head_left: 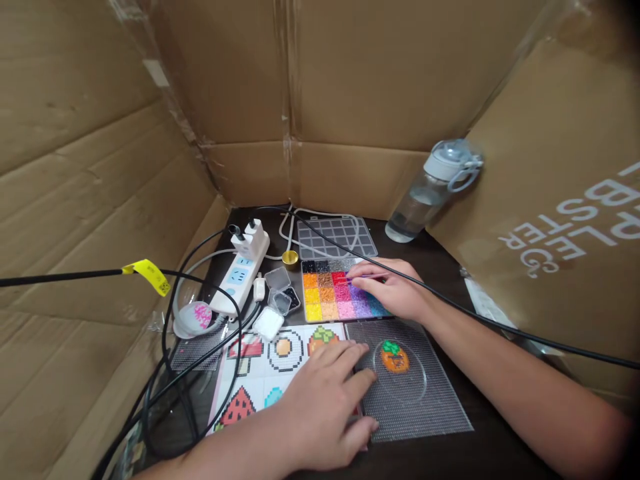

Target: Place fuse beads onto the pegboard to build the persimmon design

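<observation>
My left hand (pixel 325 400) lies with its fingers apart across a printed pattern sheet (pixel 295 333) and the left edge of a clear pegboard (pixel 430 417). On that pegboard sits a small orange bead figure (pixel 395 360) with a green top. Over the right part of a compartment box of coloured beads (pixel 313 295), my right hand (pixel 393 287) pinches slender purple tweezers (pixel 363 276). Their tip is near the red and purple beads; whether it grips a bead is too small to tell. The sheet shows pixel pictures, including a watermelon slice and an egg.
Behind the bead box lies its clear gridded lid (pixel 335 237). A water bottle (pixel 420 200) leans at the back right. A white power strip (pixel 240 277), small clear boxes (pixel 283 293), a gold cup (pixel 290 259) and looping black cables (pixel 240 360) occupy the left. Cardboard walls (pixel 350 80) surround the table.
</observation>
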`<action>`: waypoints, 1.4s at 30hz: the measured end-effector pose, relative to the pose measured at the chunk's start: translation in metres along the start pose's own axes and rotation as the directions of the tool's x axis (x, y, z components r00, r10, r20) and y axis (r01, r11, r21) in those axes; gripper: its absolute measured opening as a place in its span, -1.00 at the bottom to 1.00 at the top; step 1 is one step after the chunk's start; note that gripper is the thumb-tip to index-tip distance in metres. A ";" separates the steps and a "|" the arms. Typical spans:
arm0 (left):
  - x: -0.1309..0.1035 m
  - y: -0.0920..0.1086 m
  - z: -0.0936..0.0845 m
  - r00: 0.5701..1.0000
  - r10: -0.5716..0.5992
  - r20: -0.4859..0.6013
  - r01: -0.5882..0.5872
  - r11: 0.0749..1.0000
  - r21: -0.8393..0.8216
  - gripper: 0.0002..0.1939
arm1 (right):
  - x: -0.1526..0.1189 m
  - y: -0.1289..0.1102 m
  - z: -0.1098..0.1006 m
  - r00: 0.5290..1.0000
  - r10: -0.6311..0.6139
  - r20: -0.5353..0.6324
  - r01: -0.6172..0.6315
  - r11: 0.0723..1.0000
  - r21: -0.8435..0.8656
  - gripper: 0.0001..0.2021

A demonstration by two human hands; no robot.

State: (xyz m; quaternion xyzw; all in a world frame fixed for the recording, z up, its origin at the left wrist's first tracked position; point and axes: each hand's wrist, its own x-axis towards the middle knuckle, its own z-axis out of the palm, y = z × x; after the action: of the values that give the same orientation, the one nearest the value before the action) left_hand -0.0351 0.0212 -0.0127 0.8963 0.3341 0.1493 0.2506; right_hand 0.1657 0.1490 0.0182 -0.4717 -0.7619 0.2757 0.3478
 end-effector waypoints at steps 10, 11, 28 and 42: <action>0.001 -0.002 0.002 1.000 0.002 -0.011 -0.003 1.000 -0.028 -0.49 | 0.034 0.000 0.035 0.997 0.030 0.065 -0.033 0.998 0.049 -0.88; 0.001 -0.002 0.002 1.000 0.004 -0.012 -0.004 1.000 -0.026 -0.49 | 0.034 0.003 0.036 0.998 0.032 0.057 -0.035 0.998 0.045 -0.87; 0.000 -0.001 0.002 1.000 -0.003 0.013 0.004 1.000 -0.028 -0.49 | 0.034 0.012 0.038 0.988 0.129 0.079 -0.133 0.990 0.052 -0.88; 0.000 -0.001 0.001 1.000 -0.005 0.022 0.006 1.000 -0.019 -0.50 | 0.035 0.011 0.039 0.980 0.172 0.101 -0.177 0.983 0.048 -0.88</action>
State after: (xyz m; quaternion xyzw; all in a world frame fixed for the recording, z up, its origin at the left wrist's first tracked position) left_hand -0.0351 0.0215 -0.0136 0.8946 0.3323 0.1419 0.2630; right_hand 0.1295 0.1818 -0.0040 -0.5128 -0.7254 0.3490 0.2984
